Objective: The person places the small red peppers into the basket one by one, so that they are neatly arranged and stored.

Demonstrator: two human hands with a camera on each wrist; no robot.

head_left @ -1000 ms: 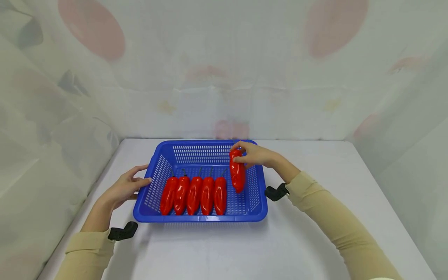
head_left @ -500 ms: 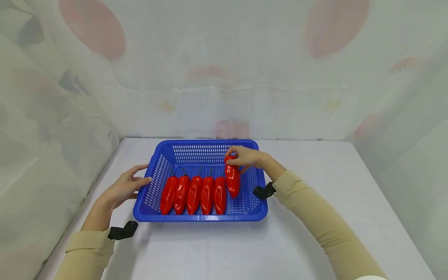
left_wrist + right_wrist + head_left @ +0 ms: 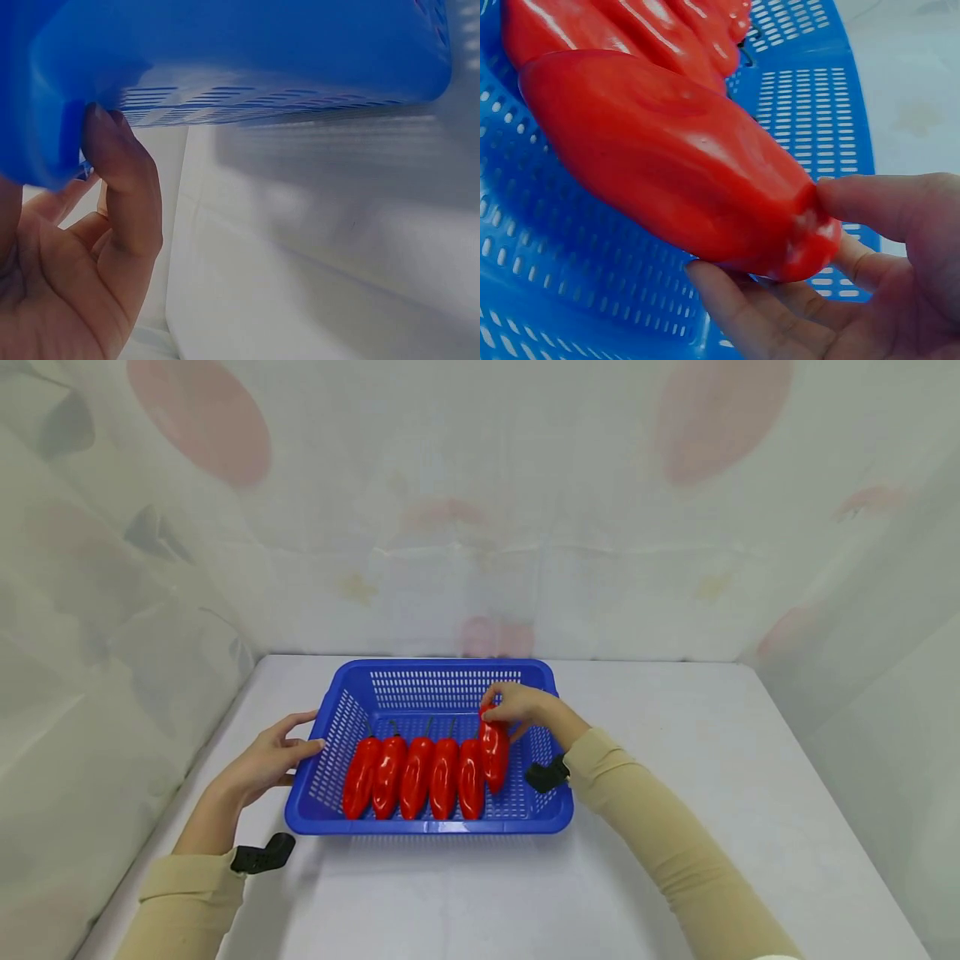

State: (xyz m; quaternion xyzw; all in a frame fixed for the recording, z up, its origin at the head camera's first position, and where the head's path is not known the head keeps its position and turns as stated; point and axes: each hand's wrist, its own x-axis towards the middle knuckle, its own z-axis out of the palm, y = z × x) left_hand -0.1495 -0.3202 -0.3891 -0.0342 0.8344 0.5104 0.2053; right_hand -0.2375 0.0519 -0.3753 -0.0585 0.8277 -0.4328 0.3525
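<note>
My right hand [image 3: 517, 703] pinches the upper end of a glossy red pepper [image 3: 493, 752] between thumb and fingers. In the right wrist view this pepper [image 3: 667, 161] slants across, its far end overlapping the other peppers. Several red peppers with dark stems, such as the middle one [image 3: 416, 779], lie side by side in a blue plastic basket [image 3: 427, 828]. The held pepper is at the right end of that row. My left hand [image 3: 266, 760] grips the basket's left rim, thumb on top; in the left wrist view its curled fingers [image 3: 131, 187] reach under the rim.
The basket stands on a white table [image 3: 675, 735], with white table surface on its right and in front. A pale patterned sheet [image 3: 480, 527] rises behind the table and along both sides. Black wrist devices [image 3: 262, 856] sit at both cuffs.
My right hand has moved left and down with the pepper, bringing it from the basket's right part up to the end of the row. The left hand and basket stay put.
</note>
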